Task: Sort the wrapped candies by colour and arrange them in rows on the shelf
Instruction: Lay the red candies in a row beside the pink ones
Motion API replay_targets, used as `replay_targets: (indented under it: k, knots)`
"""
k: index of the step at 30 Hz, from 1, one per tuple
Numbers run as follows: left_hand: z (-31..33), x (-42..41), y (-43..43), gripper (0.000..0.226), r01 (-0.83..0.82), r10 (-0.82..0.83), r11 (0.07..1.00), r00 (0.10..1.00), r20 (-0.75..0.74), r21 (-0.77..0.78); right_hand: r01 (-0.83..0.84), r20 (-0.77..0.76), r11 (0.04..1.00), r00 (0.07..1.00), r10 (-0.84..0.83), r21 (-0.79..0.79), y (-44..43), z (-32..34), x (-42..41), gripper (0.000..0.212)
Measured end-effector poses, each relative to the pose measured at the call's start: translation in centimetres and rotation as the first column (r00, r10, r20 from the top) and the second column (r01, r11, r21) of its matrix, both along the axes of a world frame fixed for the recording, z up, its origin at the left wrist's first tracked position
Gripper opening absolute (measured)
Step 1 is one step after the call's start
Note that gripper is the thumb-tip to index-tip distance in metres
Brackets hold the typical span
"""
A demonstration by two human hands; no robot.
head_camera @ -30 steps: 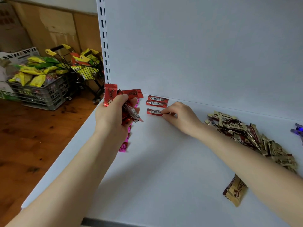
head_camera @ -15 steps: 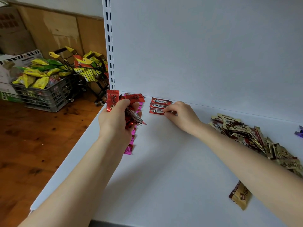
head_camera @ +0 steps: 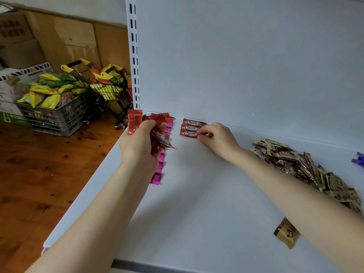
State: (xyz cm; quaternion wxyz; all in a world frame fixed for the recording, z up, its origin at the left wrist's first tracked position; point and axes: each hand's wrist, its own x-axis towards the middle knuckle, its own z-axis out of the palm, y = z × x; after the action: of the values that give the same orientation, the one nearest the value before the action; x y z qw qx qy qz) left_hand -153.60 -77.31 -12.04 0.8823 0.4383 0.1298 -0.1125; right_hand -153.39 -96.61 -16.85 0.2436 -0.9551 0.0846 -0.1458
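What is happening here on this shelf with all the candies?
A person is sorting wrapped candies on a white shelf. The left hand grips a bunch of red candies. The right hand pinches the nearest red candy of a three-piece row at the back wall. A pink row runs beside the left hand, and a gold pile waits to the right.

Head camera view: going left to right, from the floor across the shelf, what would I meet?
In order: grey crate of snack bags → small shopping carts → bunch of red candies, held up → row of red Choco candies → gold candy pile → purple candies at the right edge.
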Motion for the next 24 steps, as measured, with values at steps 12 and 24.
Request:
replay_targets:
  k: [12, 24]
  knots:
    - [0.9, -2.0, 0.3, 0.005, 0.388, -0.388, 0.921, 0.921, -0.005, -0.002, -0.187, 0.088, 0.716, 0.981, 0.173, 0.673, 4.0, 7.0, -5.8, 0.007]
    - [1.1, -2.1, 1.1, 0.008, 0.470, -0.484, 0.867, 0.873, 0.053, 0.165, -0.260, 0.203, 0.513, 0.965, 0.165, 0.818, 4.9, 6.2, -7.8, 0.007]
